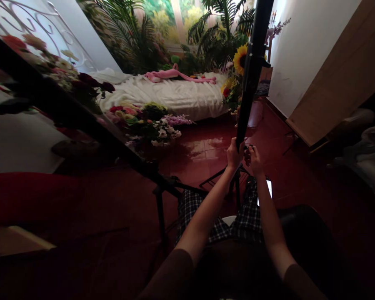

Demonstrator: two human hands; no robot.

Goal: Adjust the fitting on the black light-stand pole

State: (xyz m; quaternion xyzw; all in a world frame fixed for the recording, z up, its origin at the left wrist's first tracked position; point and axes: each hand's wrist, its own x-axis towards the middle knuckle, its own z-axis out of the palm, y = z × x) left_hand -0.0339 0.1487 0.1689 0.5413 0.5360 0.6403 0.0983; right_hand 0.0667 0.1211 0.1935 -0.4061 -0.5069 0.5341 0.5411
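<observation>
A tall black stand pole [249, 83] rises nearly upright in front of me, its tripod legs [212, 176] spread on the floor between my knees. My left hand [233, 153] is wrapped round the pole's lower part. Just to its right, my right hand [255, 160] has its fingers closed on a small dark knob [247, 156] at the pole's side; its details are too dark to make out. A second thick black pole [90, 125] slants across the left, from the upper left corner down towards my left knee.
A lit phone [268, 191] lies on my right thigh. Ahead is a bed [175, 98] with white cloth and a pink plush toy [165, 75]. Flowers [159, 125], palm leaves and a sunflower [240, 59] surround it. A wooden board [331, 79] leans at right over the red tiled floor [200, 152].
</observation>
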